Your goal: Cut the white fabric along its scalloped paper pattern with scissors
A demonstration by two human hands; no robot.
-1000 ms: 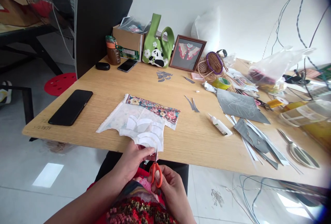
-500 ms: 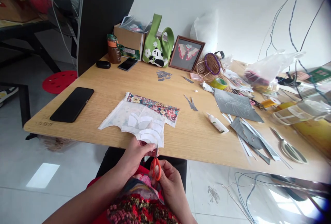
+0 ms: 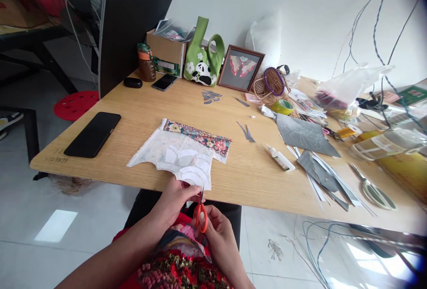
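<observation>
Scissors (image 3: 201, 208) less spread at the handles than a second ago; right hand (image 3: 217, 230) grips them. Left hand (image 3: 175, 198) pinches cloth (image 3: 187, 158) ahead.

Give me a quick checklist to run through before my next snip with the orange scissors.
1. Scissors in right hand: ok, gripped by the handles.
2. Cloth held: ok, left hand pinches its near edge.
3. Left fingertips well clear of the blades: not ok, they sit right beside them.
4. Blades open or closed: cannot tell, too small.
5. White bottle away from cloth: ok, it lies apart, to the right.
</observation>
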